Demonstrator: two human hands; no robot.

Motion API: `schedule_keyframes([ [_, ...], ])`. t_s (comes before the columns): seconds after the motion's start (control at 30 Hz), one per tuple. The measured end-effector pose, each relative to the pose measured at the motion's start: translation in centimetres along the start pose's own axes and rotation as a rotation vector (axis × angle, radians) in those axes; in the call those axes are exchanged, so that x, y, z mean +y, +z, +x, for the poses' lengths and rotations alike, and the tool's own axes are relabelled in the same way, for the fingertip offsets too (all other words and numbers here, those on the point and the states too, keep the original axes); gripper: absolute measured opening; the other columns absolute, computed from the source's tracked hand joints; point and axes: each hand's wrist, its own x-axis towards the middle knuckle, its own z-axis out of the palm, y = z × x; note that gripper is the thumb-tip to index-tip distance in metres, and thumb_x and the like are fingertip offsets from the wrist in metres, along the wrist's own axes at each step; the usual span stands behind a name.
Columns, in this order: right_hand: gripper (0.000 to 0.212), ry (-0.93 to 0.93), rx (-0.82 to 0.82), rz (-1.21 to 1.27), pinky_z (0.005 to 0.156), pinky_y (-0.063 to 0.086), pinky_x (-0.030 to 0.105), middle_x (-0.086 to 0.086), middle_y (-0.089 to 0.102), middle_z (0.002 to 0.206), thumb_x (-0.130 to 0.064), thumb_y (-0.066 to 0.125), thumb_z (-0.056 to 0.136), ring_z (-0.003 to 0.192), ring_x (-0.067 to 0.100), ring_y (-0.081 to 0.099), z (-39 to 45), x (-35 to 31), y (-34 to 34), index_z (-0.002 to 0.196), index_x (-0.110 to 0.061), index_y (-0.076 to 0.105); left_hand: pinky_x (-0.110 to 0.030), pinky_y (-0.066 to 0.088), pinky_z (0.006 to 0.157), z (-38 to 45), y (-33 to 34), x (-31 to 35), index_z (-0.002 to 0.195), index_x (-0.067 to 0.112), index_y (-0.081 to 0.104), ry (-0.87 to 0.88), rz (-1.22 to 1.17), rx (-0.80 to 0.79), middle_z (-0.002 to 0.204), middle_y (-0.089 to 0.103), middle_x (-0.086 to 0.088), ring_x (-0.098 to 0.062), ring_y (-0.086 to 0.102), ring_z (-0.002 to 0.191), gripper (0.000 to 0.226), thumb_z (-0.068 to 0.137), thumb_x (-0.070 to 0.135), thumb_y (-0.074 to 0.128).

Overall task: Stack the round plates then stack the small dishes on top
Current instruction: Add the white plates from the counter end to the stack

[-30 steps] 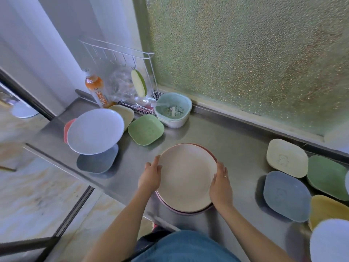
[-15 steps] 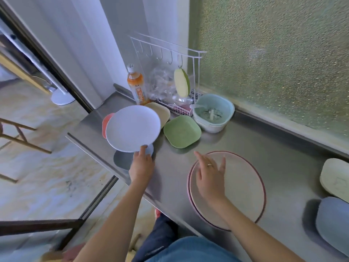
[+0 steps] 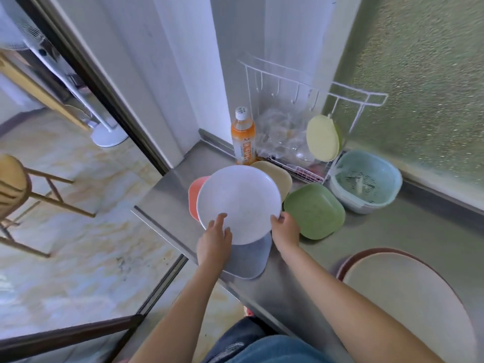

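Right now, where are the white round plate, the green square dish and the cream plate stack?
White round plate (image 3: 239,203): head view, centre of its face.
Green square dish (image 3: 314,210): head view, middle of its upturned base.
Cream plate stack (image 3: 408,305): head view, top plate's face.

Both bare forearms extend forward and slightly left, roughly parallel, elbows out of frame. Left hand (image 3: 214,238): palm down, fingers (image 3: 218,220) spread forward with tips lying on a near rim, thumb side hidden. Right hand (image 3: 285,229): curled at the near-right edge of the same rim, knuckles up, fingertips tucked out of sight; firmness of the hold not determinable.
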Motion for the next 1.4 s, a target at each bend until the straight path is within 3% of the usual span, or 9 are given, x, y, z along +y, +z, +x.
schedule_keyframes([
  [0.1, 0.036, -0.001, 0.059, 0.019, 0.051, 0.013, 0.033, 0.002, 0.027, 0.052, -0.005, 0.046, 0.084, 0.053, 0.018, 0.023, 0.5, -0.5, 0.3, 0.055, -0.016, 0.027, -0.034, 0.049, 0.062, 0.3, 0.1, -0.4, 0.13, 0.027, 0.038, 0.007, 0.005, 0.061, 0.121, 0.054, -0.003, -0.03, 0.063, 0.085, 0.034, 0.096, 0.028, 0.036],
  [0.33, 0.031, -0.071, 0.111, 0.051, 0.052, 0.015, 0.032, 0.003, 0.028, 0.055, -0.005, 0.044, 0.084, 0.055, 0.015, 0.023, -0.2, -0.3, -3.6, 0.058, -0.015, 0.03, -0.04, 0.047, 0.064, 3.0, -2.1, -0.9, 0.116, 0.016, 0.046, -0.227, -0.174, 0.339, 0.117, 0.047, -0.013, -0.038, 0.059, 0.085, 0.031, 0.092, 0.034, 0.04],
  [0.43, 0.031, -0.072, 0.125, 0.039, 0.052, 0.018, 0.032, 0.003, 0.034, 0.055, -0.007, 0.045, 0.087, 0.054, 0.015, 0.027, -1.3, 1.4, -6.8, 0.059, -0.013, 0.035, -0.033, 0.043, 0.063, 3.4, -1.9, -0.3, 0.092, 0.01, 0.055, -0.276, -0.245, 0.251, 0.094, 0.061, -0.016, -0.035, 0.055, 0.076, 0.031, 0.093, 0.034, 0.035],
  [0.57, 0.027, -0.056, 0.19, 0.029, 0.053, 0.024, 0.033, 0.007, 0.041, 0.058, -0.009, 0.048, 0.089, 0.061, 0.02, 0.035, -2.7, 4.2, -11.1, 0.062, -0.008, 0.044, -0.033, 0.039, 0.061, 1.2, -0.2, 3.3, 0.084, 0.01, 0.06, -0.063, -0.402, 0.086, 0.076, 0.064, -0.013, -0.032, 0.057, 0.073, 0.039, 0.093, 0.038, 0.034],
  [0.73, 0.026, -0.118, 0.359, 0.027, 0.053, 0.028, 0.03, 0.009, 0.045, 0.059, -0.01, 0.048, 0.089, 0.058, 0.02, 0.036, -4.4, 5.2, -16.2, 0.066, 0.0, 0.046, -0.041, 0.049, 0.071, -3.0, 3.4, 8.2, 0.117, 0.014, 0.047, 0.111, -0.376, 0.055, 0.093, 0.062, -0.011, -0.037, 0.059, 0.083, 0.033, 0.095, 0.037, 0.039],
  [0.87, 0.034, -0.137, 0.52, -0.019, 0.048, 0.028, 0.018, -0.003, 0.04, 0.056, -0.008, 0.043, 0.09, 0.054, 0.015, 0.037, -5.9, 6.2, -21.5, 0.058, -0.02, 0.039, -0.032, 0.038, 0.063, -5.9, 5.7, 11.6, 0.085, 0.01, 0.053, 0.161, -0.346, -0.019, 0.074, 0.055, -0.005, -0.033, 0.055, 0.076, 0.033, 0.097, 0.035, 0.035],
  [0.97, 0.023, -0.104, 0.565, -0.178, 0.063, 0.041, 0.033, 0.003, 0.06, 0.08, -0.014, 0.038, 0.094, 0.076, 0.027, 0.055, -7.2, 9.4, -25.1, 0.09, -0.012, 0.06, -0.031, 0.03, 0.052, -8.4, 7.7, 13.8, 0.059, 0.018, 0.041, 0.231, -0.251, -0.091, 0.058, 0.049, -0.004, -0.033, 0.053, 0.066, 0.042, 0.095, 0.038, 0.037],
  [1.07, 0.033, -0.035, 0.591, -0.363, 0.074, 0.044, 0.036, 0.009, 0.067, 0.104, -0.021, 0.036, 0.097, 0.095, 0.033, 0.06, -8.9, 13.6, -27.8, 0.123, -0.016, 0.055, -0.031, 0.032, 0.054, -11.0, 9.7, 15.3, 0.057, 0.018, 0.039, 0.293, -0.167, -0.148, 0.061, 0.051, -0.005, -0.031, 0.05, 0.064, 0.042, 0.094, 0.039, 0.038],
  [1.4, 0.039, 0.008, 0.543, -0.573, 0.072, 0.046, 0.034, 0.005, 0.069, 0.106, -0.027, 0.029, 0.098, 0.092, 0.028, 0.062, -10.8, 19.6, -29.4, 0.135, -0.027, 0.043, -0.03, 0.037, 0.059, -14.4, 11.7, 15.9, 0.056, 0.017, 0.037, 0.367, 0.091, -0.209, 0.07, 0.058, -0.008, -0.031, 0.054, 0.067, 0.046, 0.095, 0.043, 0.032],
])
